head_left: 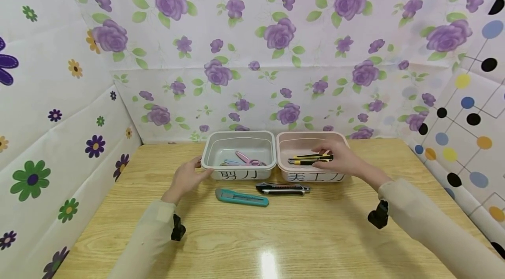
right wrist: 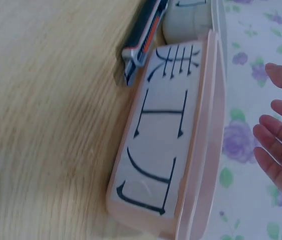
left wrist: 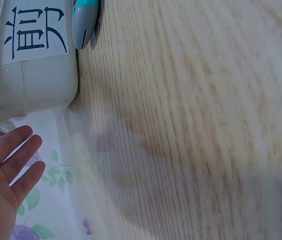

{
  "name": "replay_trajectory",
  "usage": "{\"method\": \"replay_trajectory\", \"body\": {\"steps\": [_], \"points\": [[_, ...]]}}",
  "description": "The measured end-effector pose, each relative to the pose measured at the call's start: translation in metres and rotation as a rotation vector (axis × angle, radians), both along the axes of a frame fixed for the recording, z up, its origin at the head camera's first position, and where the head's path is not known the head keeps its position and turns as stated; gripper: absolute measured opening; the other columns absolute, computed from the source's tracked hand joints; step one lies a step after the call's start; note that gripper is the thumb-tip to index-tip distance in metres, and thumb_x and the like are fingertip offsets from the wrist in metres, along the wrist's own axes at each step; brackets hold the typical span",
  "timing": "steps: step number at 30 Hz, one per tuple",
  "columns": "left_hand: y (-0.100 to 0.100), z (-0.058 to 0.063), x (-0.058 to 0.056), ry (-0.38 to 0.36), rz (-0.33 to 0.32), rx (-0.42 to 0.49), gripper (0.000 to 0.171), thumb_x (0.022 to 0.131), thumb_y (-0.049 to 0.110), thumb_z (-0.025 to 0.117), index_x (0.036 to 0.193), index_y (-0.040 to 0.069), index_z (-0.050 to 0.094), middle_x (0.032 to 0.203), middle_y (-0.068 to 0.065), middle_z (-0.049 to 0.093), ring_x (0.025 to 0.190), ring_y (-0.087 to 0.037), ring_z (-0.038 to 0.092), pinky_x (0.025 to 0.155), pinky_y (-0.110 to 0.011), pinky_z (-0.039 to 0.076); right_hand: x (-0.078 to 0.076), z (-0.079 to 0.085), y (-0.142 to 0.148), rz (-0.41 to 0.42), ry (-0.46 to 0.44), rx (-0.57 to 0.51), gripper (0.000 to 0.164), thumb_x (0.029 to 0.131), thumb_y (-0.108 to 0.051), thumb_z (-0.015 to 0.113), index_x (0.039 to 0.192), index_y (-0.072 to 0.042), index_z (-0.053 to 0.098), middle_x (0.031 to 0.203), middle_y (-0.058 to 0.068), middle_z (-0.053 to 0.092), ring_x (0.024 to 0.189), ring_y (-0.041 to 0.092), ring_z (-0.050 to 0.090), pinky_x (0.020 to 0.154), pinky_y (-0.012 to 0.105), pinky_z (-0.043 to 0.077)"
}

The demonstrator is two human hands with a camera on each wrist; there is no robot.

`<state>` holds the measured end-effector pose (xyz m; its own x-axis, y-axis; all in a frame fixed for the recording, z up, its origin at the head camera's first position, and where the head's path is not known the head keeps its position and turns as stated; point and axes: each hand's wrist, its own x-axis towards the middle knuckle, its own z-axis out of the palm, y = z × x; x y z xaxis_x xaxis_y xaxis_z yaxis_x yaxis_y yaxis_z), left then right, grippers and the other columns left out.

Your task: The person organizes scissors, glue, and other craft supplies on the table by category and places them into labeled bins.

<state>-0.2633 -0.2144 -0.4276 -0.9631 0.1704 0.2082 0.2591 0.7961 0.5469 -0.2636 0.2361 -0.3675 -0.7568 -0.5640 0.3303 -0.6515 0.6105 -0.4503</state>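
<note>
My left hand (head_left: 188, 179) is at the left corner of the grey bin (head_left: 238, 174), with the thumb by its front rim and the fingers (left wrist: 26, 147) relaxed and spread along its side. Pink-handled scissors (head_left: 248, 159) and a light blue item (head_left: 232, 162) lie in that bin. My right hand (head_left: 338, 157) reaches over the pink bin (head_left: 282, 162), its fingers (right wrist: 276, 137) loosely extended with nothing between them in the right wrist view. Beneath the hand, yellow-and-black utility knives (head_left: 301, 159) lie in the bin, partly covered by the fingers.
A teal utility knife (head_left: 241, 198) and a black-and-silver utility knife (head_left: 282, 189) lie on the wooden table (head_left: 252, 235) before the bins. Both bins carry white labels with black characters. Behind them hangs a flowered cloth (head_left: 252, 94); patterned cloths flank both sides.
</note>
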Motion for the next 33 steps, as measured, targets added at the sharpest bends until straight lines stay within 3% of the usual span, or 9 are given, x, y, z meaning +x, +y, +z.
{"method": "replay_trajectory", "body": {"steps": [9, 17, 22, 28, 33], "points": [[-0.001, -0.002, -0.001, -0.004, -0.003, 0.001, 0.066, 0.084, 0.045, 0.059, 0.131, 0.001, 0.045, 0.113, -0.020, 0.061, 0.104, -0.038, 0.057, 0.085, -0.056, 0.042, 0.014, -0.005, -0.017, 0.138, 0.120, -0.067, 0.033, 0.072, -0.015, 0.077, 0.101, -0.004, 0.065, 0.093, 0.004, 0.064, 0.080, 0.016, 0.059, 0.066, 0.033, 0.050], [0.000, -0.001, 0.000, -0.002, 0.000, 0.008, 0.065, 0.084, 0.045, 0.060, 0.131, 0.002, 0.046, 0.113, -0.019, 0.061, 0.103, -0.036, 0.057, 0.085, -0.055, 0.043, 0.031, -0.016, -0.034, 0.139, -0.020, -0.037, 0.042, 0.077, -0.026, 0.073, 0.110, -0.005, 0.061, 0.102, 0.009, 0.062, 0.088, 0.023, 0.059, 0.072, 0.038, 0.050], [0.000, 0.000, 0.000, -0.002, 0.006, 0.004, 0.066, 0.083, 0.044, 0.060, 0.131, 0.001, 0.045, 0.113, -0.020, 0.061, 0.104, -0.037, 0.057, 0.085, -0.055, 0.043, 0.035, -0.025, -0.043, 0.139, -0.083, -0.023, 0.047, 0.079, -0.035, 0.070, 0.112, -0.005, 0.059, 0.105, 0.009, 0.061, 0.090, 0.020, 0.058, 0.075, 0.039, 0.050], [-0.001, 0.000, -0.001, 0.011, 0.004, 0.003, 0.067, 0.084, 0.045, 0.060, 0.131, 0.000, 0.045, 0.113, -0.020, 0.061, 0.104, -0.038, 0.057, 0.085, -0.056, 0.042, 0.037, -0.042, -0.049, 0.146, -0.070, -0.047, 0.040, 0.076, -0.030, 0.073, 0.109, -0.009, 0.061, 0.100, 0.001, 0.061, 0.089, 0.023, 0.059, 0.076, 0.035, 0.051], [0.000, -0.001, 0.000, 0.006, 0.000, 0.007, 0.067, 0.084, 0.045, 0.060, 0.132, 0.001, 0.045, 0.113, -0.020, 0.061, 0.104, -0.037, 0.057, 0.086, -0.056, 0.042, 0.038, -0.057, -0.052, 0.145, -0.061, -0.033, 0.039, 0.075, -0.025, 0.074, 0.108, -0.006, 0.062, 0.103, 0.008, 0.062, 0.091, 0.025, 0.060, 0.078, 0.032, 0.050]]}}
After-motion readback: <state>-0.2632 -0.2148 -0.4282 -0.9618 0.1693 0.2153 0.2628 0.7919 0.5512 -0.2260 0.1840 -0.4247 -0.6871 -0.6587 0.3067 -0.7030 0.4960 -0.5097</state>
